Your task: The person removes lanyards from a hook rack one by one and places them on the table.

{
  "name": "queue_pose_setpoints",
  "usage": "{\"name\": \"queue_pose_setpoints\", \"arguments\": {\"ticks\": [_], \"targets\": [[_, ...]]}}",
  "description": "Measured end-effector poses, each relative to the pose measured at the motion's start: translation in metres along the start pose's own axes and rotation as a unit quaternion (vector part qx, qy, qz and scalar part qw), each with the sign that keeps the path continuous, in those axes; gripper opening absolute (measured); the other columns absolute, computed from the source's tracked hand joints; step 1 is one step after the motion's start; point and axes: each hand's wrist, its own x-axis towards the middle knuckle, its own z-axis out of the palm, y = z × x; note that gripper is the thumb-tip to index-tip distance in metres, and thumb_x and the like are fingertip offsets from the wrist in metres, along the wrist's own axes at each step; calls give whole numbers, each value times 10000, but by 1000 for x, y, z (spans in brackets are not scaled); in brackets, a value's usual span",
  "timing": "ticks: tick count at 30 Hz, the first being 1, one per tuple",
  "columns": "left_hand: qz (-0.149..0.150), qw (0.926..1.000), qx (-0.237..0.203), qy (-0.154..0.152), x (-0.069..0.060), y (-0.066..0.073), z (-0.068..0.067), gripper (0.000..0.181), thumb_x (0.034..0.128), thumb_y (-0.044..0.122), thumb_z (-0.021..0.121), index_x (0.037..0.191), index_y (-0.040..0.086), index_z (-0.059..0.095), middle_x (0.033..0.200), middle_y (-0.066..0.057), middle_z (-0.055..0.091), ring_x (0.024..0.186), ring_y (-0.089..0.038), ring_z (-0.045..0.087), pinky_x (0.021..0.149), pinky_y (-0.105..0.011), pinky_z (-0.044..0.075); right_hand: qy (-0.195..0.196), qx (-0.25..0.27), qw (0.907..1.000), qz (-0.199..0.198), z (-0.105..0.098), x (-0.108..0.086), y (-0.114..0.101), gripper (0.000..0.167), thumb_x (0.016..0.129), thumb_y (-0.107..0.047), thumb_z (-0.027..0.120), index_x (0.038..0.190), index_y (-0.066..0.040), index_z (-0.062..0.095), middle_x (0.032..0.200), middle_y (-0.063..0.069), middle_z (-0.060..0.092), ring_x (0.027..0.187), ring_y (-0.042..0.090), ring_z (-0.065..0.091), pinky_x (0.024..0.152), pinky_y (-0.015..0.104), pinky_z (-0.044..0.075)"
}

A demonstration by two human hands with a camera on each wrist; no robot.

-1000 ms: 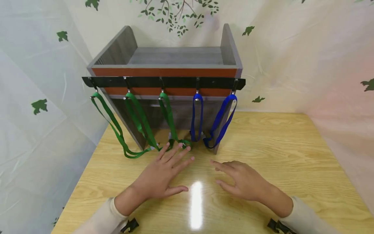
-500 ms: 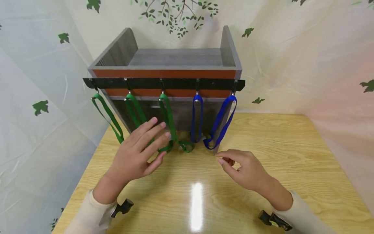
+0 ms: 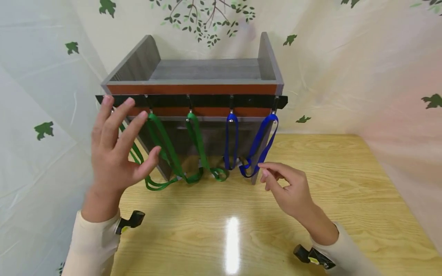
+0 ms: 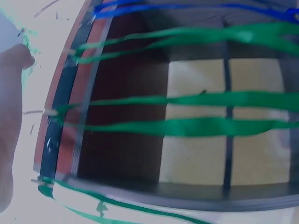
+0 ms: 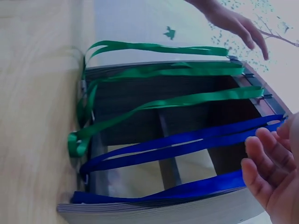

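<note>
"Where's that left hand point(image 3: 115, 153)?"

"Up in front of the left end of the black hook bar point(image 3: 210, 101), fingers spread wide, nothing in them. From above, it covers part of the outermost green strap point(image 5: 135, 46)."

"And the right hand point(image 3: 290, 188)?"

"Lower, over at the right end, by the outer blue strap point(image 3: 257, 142). Its fingers are loosely bent and I see nothing held in them. Whether a fingertip touches the strap, I can't tell."

"How do the straps hang?"

"Three green on the left, two blue on the right, each looped over its own hook, down the front of the grey shelf point(image 3: 207, 69). That stands on the wooden table point(image 3: 328, 172)."
</note>
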Motion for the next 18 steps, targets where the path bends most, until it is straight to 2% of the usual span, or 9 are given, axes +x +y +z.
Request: {"name": "queue_pose_setpoints", "arguments": {"ticks": [5,8,13,18], "targets": [[-276,9995,-92,79,15,-22,-2,661,924,662,658,1351,158,682,1456,-89,631,1503,-350,471,1304,-605,308,904,408,9951,5,-1,16,-2,142,962,108,610,1059,136,710,740,68,699,550,51,614,545,138,539],[-425,9991,-31,19,23,-33,-4,753,878,737,669,1368,165,668,1444,-107,631,1480,-370,488,1296,-617,311,1239,540,9908,-23,-5,26,-2,134,962,112,592,1048,174,674,752,-4,698,533,52,591,507,143,501],[-515,9984,14,-252,35,-50,-8,883,822,836,652,1388,159,655,1426,-132,644,1437,-368,524,1290,-581,333,1331,443,9901,19,-9,40,-3,156,970,82,598,1071,189,649,787,-65,686,527,44,563,512,136,490],[-728,9952,-197,-618,41,-59,-9,986,785,877,651,1348,68,679,1373,-196,672,1377,-373,576,1283,-522,375,1387,450,9893,-8,-8,46,-6,178,972,51,629,1048,211,609,791,-68,671,522,37,547,513,130,484]]}}
